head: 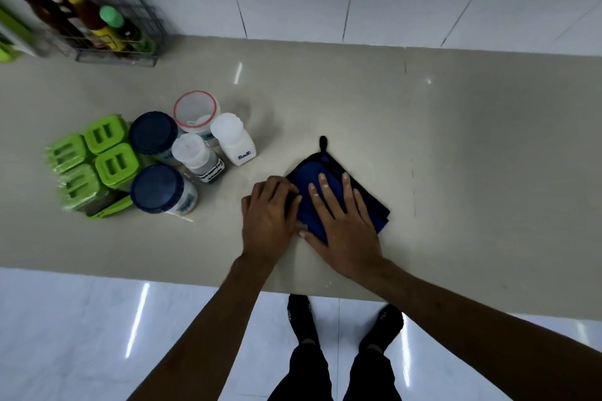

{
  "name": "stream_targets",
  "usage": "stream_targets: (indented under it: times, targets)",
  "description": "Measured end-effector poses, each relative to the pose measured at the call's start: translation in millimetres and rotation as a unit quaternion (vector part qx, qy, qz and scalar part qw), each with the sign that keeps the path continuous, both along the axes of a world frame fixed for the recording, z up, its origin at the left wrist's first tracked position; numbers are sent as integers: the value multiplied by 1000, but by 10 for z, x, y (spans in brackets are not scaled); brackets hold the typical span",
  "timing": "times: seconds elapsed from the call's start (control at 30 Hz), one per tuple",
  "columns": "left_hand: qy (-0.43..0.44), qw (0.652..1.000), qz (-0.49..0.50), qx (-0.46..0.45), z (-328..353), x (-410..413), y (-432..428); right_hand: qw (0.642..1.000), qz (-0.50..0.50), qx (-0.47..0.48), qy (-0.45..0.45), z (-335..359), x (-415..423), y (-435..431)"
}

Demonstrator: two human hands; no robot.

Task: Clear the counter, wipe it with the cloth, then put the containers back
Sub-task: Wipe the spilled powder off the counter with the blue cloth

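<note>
cloth point(309, 172) is pressed by right hand point(342, 225), fingers spread; edge seemingly pinched by left hand point(268, 215). wiping step is in hand; a sweep across the counter point(456, 140) is needed next.

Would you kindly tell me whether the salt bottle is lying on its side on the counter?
No, the salt bottle stands upright, with its base on the counter.

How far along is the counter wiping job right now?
Clearing looks done: the containers stand bunched at the left of the counter. In hand: the right hand presses flat on the blue cloth, and the left hand appears to grip its edge. Left, apparently: wiping, then putting the containers back.
</note>
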State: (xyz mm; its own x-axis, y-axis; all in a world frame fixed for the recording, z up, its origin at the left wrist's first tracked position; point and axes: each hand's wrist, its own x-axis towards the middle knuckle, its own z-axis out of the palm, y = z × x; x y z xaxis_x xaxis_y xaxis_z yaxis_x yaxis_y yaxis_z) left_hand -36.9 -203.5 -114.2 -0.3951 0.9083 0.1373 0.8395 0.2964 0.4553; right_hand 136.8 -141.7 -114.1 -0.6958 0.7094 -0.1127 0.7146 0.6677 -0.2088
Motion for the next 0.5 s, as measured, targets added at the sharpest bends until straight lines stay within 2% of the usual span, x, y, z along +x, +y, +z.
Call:
stream_targets:
  times: [0.07, 0.13, 0.2, 0.23, 0.27, 0.3, 0.33, 0.37, 0.4, 0.43, 0.47, 0.5]
  targets:
    - [1, 1000, 8, -9, 21, 39, 20, 996, 35, -44, 66, 1, 168, -55]
    - [4, 1000, 22, -21, 63, 78, 114, 977, 33, -71, 197, 125, 270, -52]
    - [16, 998, 43, -42, 106, 79, 224, 951, -15, -27, 308, 317, 243, 19]
    - [15, 997, 51, -54, 127, 71, 279, 932, -56, -39, 355, 431, 183, 57]
    - [7, 996, 54, -65, 143, 60, 326, 899, -114, -107, 408, 522, 93, 92]
    - [-3, 996, 49, -76, 154, 50, 357, 834, -196, -238, 457, 597, -10, 135]
    - [-15, 996, 39, -83, 155, 40, 377, 716, -289, -405, 490, 638, -115, 180]
    - [-31, 995, 28, -86, 151, 24, 384, 561, -365, -554, 495, 645, -200, 211]
    - [-47, 995, 20, -87, 142, 3, 375, 420, -414, -645, 486, 619, -235, 216]
    - [-58, 994, 16, -87, 139, -10, 351, 338, -434, -681, 483, 562, -221, 206]
    - [-56, 995, 16, -85, 144, -6, 330, 307, -443, -685, 490, 532, -178, 189]
    - [-37, 996, 19, -84, 149, 12, 313, 307, -448, -679, 493, 519, -110, 169]
